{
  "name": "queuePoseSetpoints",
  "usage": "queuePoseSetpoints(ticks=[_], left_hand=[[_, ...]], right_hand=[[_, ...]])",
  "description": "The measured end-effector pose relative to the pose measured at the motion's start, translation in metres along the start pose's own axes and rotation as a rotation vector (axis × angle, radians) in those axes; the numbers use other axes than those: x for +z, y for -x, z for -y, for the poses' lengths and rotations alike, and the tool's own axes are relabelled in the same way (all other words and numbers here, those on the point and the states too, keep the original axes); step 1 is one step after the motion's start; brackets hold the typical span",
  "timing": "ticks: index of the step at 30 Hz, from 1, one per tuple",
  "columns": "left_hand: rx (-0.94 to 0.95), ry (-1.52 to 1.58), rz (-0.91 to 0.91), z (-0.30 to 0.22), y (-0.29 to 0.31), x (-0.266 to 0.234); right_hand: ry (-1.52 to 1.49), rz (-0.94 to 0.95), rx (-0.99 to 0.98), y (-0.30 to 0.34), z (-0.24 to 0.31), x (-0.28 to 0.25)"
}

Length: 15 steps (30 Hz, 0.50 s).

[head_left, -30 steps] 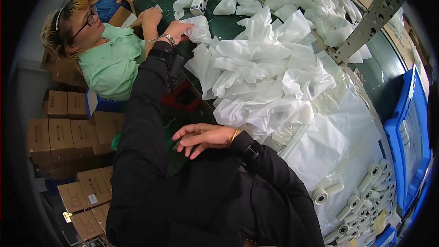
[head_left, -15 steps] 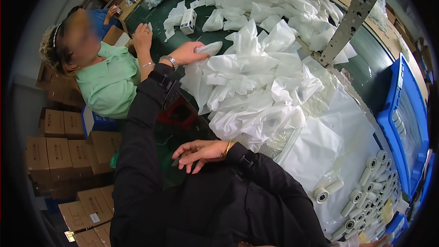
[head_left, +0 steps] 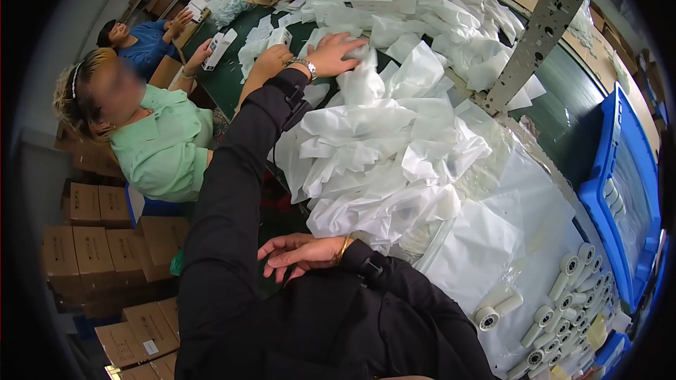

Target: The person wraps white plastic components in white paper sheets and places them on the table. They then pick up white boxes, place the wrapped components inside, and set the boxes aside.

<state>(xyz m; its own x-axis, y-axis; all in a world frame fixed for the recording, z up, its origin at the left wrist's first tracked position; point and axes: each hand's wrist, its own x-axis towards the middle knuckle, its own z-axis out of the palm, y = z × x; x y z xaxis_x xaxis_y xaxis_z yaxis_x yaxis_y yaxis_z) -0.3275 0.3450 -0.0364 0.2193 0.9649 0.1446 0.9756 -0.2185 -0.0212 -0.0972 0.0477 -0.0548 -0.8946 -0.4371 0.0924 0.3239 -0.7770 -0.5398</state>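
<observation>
My left hand (head_left: 336,54), with a watch at the wrist, reaches to the far part of the table. Its fingers are stretched out over a white plastic bag (head_left: 363,79) at the edge of a heap. I cannot see anything gripped in it. Close to my body, my right hand (head_left: 301,252) hovers at the near left of the heap, fingers loosely bent and apart, holding nothing visible. Between the two hands lies the large heap of white bags (head_left: 380,134), crumpled and translucent; their contents are mostly hidden.
A co-worker in green (head_left: 162,119) at the left holds a white box (head_left: 220,49); another person in blue (head_left: 144,49) sits beyond. White handheld parts with round heads (head_left: 563,317) lie at right beside a blue crate (head_left: 612,197). A metal post (head_left: 542,28) rises there. Brown cartons (head_left: 95,250) are stacked at left.
My left hand has moved away and to the right, leaving the white wrapped piece it held for the far bags. My right hand has barely moved. The co-worker now holds up a white box.
</observation>
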Motion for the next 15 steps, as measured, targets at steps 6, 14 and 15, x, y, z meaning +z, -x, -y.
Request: queuePoseSetpoints(ticks=[6,14,15], left_hand=[[-0.196,0.085,0.089,0.098,0.006,0.020],[-0.197,0.357,-0.164,0.079,-0.042,-0.036],[-0.079,0.467,-0.081,0.035,-0.061,-0.044]], right_hand=[[0.004,0.020,-0.007,0.004,0.008,0.007],[0.021,-0.015,-0.065,0.009,0.010,0.011],[0.007,-0.042,-0.089,0.013,0.011,0.006]])
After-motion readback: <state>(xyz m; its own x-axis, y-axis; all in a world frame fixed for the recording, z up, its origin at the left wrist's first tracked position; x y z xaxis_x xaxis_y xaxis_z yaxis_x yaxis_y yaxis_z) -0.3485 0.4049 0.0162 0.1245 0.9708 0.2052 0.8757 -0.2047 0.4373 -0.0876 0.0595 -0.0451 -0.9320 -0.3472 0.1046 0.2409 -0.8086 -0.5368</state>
